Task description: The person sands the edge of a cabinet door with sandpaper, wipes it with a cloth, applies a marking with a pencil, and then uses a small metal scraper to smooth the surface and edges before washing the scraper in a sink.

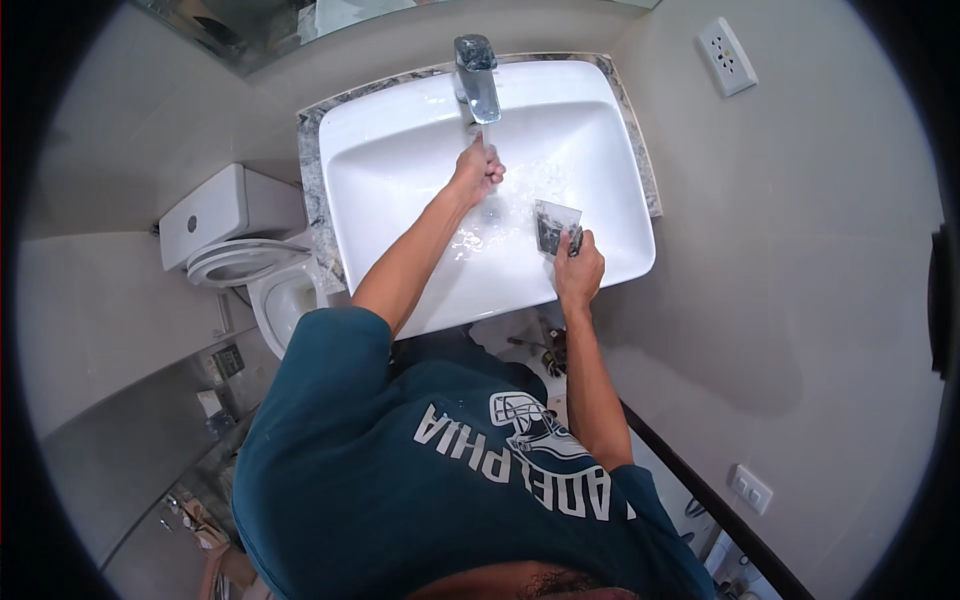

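Water runs from the chrome faucet [478, 80] into a white rectangular sink [600, 120]. My left hand [480, 170] is right under the spout, in the stream, with its fingers curled closed. Whether anything is inside them I cannot make out. Over the sink's right front part, my right hand [580, 268] grips a putty knife [556, 226] by its near end, thumb on top. Its wide, flat blade points away from me and looks wet, grey and dark. Water splashes and ripples around the drain [488, 212] between the two hands.
A grey stone counter [312, 190] edges the sink, with a mirror [240, 40] behind. To the left stands a white toilet [240, 215] with its seat. On the right wall are a power outlet [728, 57] and a switch plate [751, 489]. A dark bar [700, 490] runs at lower right.
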Demonstrator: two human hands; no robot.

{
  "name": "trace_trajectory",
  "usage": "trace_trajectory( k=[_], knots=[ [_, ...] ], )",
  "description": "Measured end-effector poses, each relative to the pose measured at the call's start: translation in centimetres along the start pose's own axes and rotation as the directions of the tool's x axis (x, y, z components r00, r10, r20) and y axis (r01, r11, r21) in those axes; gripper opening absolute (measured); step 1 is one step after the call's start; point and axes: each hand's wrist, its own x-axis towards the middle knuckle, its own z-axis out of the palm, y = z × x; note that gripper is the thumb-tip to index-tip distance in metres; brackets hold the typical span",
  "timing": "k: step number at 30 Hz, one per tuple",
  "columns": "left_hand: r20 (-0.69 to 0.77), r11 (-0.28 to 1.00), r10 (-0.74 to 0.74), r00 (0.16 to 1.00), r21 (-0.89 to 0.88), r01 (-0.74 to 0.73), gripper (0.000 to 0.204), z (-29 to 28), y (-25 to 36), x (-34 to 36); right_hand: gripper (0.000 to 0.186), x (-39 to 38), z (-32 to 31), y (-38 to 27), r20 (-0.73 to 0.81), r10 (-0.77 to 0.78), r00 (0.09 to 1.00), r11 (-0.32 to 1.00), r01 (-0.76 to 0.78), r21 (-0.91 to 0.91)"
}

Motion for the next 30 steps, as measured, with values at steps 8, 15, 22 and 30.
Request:
trace_trajectory(
  k=[8, 15, 22, 30],
  knots=[
    [0.099, 0.981, 0.071, 0.993, 0.171, -0.087, 0.008, 1.5, 1.3, -1.7, 0.028, -0.2, 0.1, 0.3, -0.032, 0.019, 0.999, 1.000, -0.020, -0.023],
    [0.066, 0.958, 0.065, 0.996, 0.275, -0.081, 0.023, 1.7, 1.1, -2.6, 0.028, -0.1, -0.2, 0.2, -0.041, 0.080, 0.996, 0.996, -0.081, -0.031],
    [-0.018, 0.999, 0.036, 0.999, 0.027, -0.035, 0.029, 3.5, 2.6, -0.6, 0.027, -0.1, 0.2, -0.1, -0.019, 0.068, 0.998, 0.996, -0.069, -0.053],
    [-0.079, 0.998, 0.024, 0.997, -0.049, -0.028, 0.024, 3.3, 4.2, -2.8, 0.024, -0.5, -0.1, 0.4, -0.029, 0.091, 0.995, 0.992, -0.094, -0.083]
  ],
)
